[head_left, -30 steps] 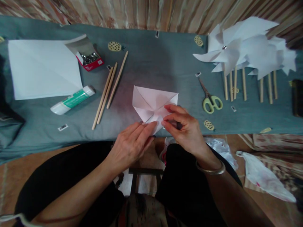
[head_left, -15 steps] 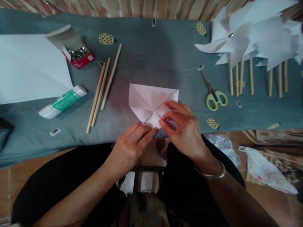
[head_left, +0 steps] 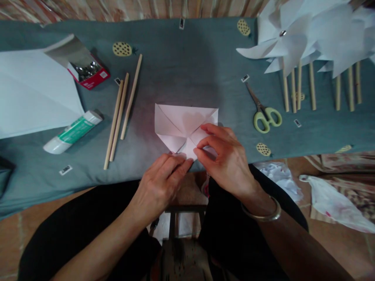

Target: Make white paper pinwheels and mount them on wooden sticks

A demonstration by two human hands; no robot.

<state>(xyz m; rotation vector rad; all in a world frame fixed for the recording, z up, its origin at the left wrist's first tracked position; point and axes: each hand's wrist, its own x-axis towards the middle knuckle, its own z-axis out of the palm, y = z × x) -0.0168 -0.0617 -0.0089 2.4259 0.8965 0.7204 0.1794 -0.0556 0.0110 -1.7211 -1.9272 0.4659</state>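
In front of me, at the near edge of the table, lies a white paper sheet with slits or creases running from its corners toward the middle and its near corners curled inward. My left hand rests at its near edge, fingers together and pressing the paper down. From the right, my right hand pinches a curled paper flap between thumb and index finger near the centre. A metal bangle circles the right wrist. The fingers partly cover the near side of the sheet.
To the left are wooden sticks, a glue stick, a red box of metal fasteners and white paper sheets. Green-handled scissors lie right. Several paper pinwheels stand at the back right. Plastic bags lie below.
The view has shifted and tilted slightly, so the table things appear displaced. Both hands stay on the paper in nearly the same pose, the right still pinching the flap.
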